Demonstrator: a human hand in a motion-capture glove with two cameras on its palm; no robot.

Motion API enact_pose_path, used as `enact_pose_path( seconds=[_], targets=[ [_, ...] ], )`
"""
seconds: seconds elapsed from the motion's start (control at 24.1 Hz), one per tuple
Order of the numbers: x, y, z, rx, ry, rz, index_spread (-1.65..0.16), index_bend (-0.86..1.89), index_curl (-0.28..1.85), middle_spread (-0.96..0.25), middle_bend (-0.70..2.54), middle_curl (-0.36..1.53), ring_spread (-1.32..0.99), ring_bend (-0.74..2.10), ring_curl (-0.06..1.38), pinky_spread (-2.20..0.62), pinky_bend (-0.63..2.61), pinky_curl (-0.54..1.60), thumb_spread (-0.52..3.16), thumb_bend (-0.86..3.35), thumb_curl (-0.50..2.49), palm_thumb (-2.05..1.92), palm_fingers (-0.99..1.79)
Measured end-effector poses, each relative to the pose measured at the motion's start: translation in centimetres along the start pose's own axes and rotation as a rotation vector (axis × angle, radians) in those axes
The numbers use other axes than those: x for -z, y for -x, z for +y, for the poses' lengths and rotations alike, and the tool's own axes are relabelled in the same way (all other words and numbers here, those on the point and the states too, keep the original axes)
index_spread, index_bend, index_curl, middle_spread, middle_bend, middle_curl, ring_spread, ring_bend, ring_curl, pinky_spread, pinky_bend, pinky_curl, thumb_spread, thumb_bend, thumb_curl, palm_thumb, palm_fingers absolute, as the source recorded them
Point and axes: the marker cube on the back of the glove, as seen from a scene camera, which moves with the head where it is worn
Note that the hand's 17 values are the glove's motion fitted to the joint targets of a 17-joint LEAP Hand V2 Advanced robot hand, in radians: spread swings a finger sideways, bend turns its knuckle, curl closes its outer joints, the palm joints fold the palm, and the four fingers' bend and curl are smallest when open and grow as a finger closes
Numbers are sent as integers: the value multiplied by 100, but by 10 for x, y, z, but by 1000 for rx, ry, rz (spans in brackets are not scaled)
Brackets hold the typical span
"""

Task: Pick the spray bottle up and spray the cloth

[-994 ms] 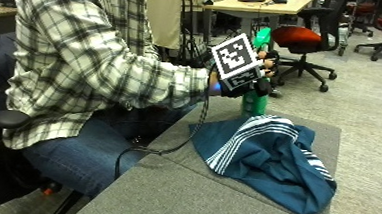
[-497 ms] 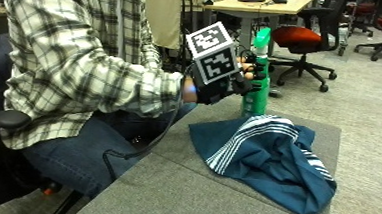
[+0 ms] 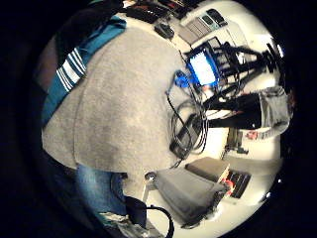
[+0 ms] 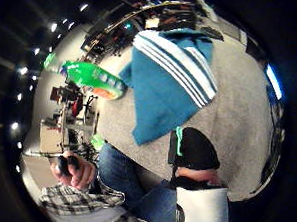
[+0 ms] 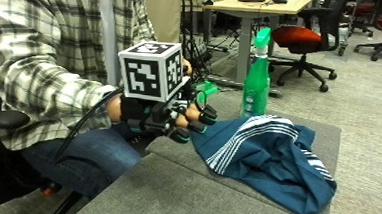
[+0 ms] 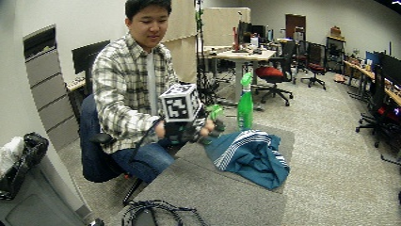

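Note:
A green spray bottle [image 5: 256, 76] stands upright at the far edge of the grey table [image 5: 192, 197], just behind a crumpled teal cloth with white stripes [image 5: 268, 157]. My gloved right hand [image 5: 170, 117] hovers over the table's near left side, to the left of the cloth and well short of the bottle. Its fingers hang loosely curled and hold nothing. The thumb side palm view shows the bottle [image 4: 92, 78] beside the cloth [image 4: 170, 87]. In the wide view the hand [image 6: 188, 129] is in front of the person's lap.
A coil of black cable [image 6: 156, 212] lies at the table's front corner. A wooden desk [image 5: 251, 5] and a red office chair [image 5: 302, 38] stand behind the table. The person's bare left hand [image 4: 75, 172] holds a small dark object.
My right hand has drawn back from the bottle, moving down and toward the person. The bottle stays standing in the same spot and the cloth has not moved.

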Motion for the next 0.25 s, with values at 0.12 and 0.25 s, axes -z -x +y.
enact_pose_path(
  seconds=[0.12,0.25],
  targets=[
    [-7,-15,9,-63,42,14,-36,22,26,-6,12,37,7,32,37,19,58,33,112,-2,47,66,10],
    [-13,-19,12,-83,74,16,-37,22,28,-5,13,35,9,31,35,20,58,32,112,-2,47,66,9]
  ],
)
